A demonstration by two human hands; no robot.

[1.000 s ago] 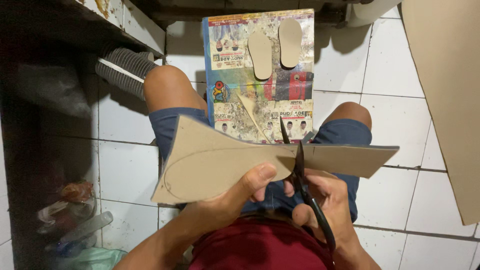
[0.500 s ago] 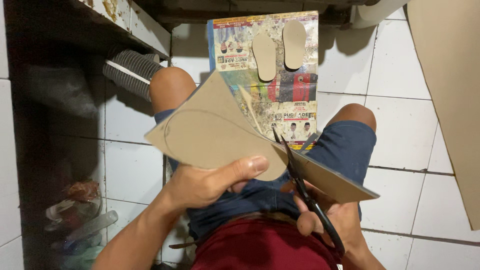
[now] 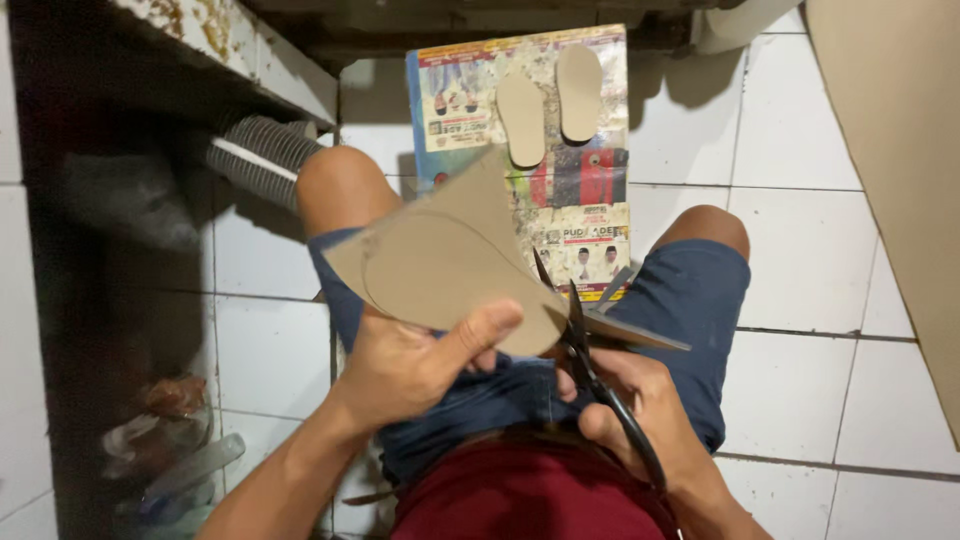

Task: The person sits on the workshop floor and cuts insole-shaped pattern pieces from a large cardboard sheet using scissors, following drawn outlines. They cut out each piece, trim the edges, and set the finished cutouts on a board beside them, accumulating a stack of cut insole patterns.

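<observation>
My left hand (image 3: 420, 362) grips a brown cardboard sheet (image 3: 440, 262) with a sole-shaped outline drawn on it, thumb on top near its lower edge. My right hand (image 3: 640, 410) holds black scissors (image 3: 582, 345) whose blades bite into the sheet's right edge, just right of my left thumb. A cut strip of the cardboard (image 3: 640, 335) hangs off to the right over my thigh. Both hands are above my lap, over blue shorts.
Two cut-out cardboard soles (image 3: 522, 122) (image 3: 580, 92) lie on a printed paper poster (image 3: 600, 200) on the white tiled floor ahead. A large cardboard sheet (image 3: 905, 170) leans at the right. A ribbed hose (image 3: 255, 150) and a dark shelf with clutter sit at the left.
My left hand has turned the cardboard anticlockwise, lifting its left side, while the scissors have advanced along the drawn outline. The strip on the right has narrowed and dropped.
</observation>
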